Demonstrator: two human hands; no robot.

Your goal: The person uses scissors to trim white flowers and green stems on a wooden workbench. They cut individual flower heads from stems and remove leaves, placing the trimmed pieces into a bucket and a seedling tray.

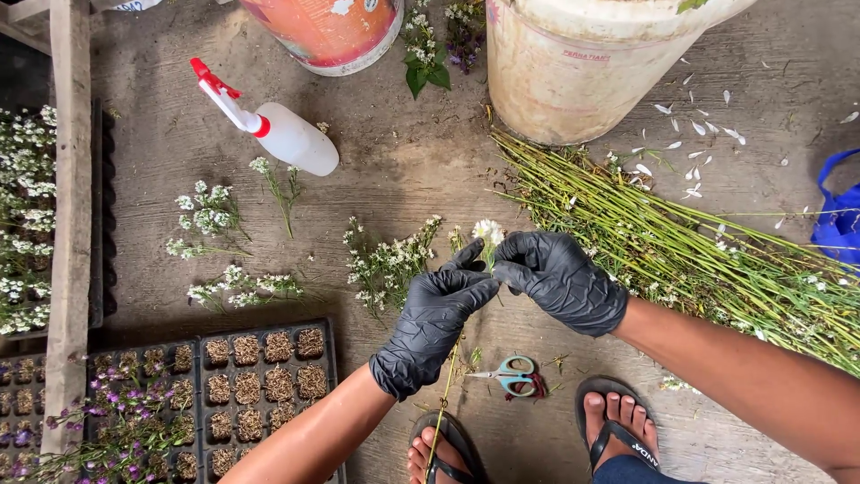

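At centre I see a white-flowered stem [488,235] held above a rough grey concrete floor [421,170], outdoors by the look of it; its long axis runs near-vertical in view, flower head pointing away from me, green stalk trailing down toward my sandalled feet [618,430]. My left hand [434,314], in a black glove, is closed with fingertips pinched on the stem just below the bloom; my right hand [560,280], also gloved, is curled shut, pinching the same stem from the other side, the two hands touching. Small scissors [511,374] lie on the floor just below. Cut white sprigs [390,260] lie left, a pile of stripped green stems [699,255] right. Beyond stand a spray bottle [278,130], two buckets [573,67], and a seedling tray [260,376] at lower left.
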